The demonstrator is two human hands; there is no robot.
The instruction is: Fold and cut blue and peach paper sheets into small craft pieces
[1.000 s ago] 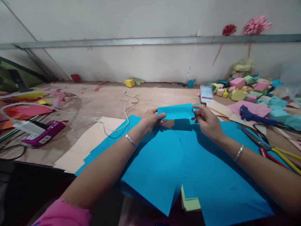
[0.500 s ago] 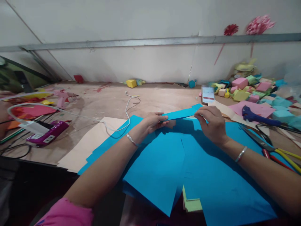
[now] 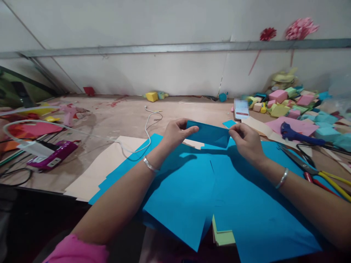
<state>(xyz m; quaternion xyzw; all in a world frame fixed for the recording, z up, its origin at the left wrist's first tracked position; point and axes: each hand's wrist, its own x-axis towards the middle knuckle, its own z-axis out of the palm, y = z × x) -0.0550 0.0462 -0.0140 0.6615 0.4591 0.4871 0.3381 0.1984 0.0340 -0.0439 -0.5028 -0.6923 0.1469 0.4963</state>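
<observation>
A narrow blue paper strip (image 3: 210,135) is held up between my hands, its broad face toward me and its right end slightly lower. My left hand (image 3: 178,133) pinches its left end, thumb in front and fingers behind. At the right end, my right hand (image 3: 245,140) grips the upper corner between thumb and fingertips. Below both hands lie large blue paper sheets (image 3: 186,186), overlapping and reaching past the table's front edge. The strip's shadow falls on them.
Scissors (image 3: 304,166) and a blue glue gun (image 3: 301,136) lie right, before many paper cubes (image 3: 278,96). A phone (image 3: 241,109) stands behind my right hand. At left are a purple power strip (image 3: 56,155), a white cable (image 3: 146,128) and a pink glue gun (image 3: 69,114).
The blue strip has turned from nearly flat to upright, its face now toward me. My left hand has moved slightly up and left, its thumb now in front.
</observation>
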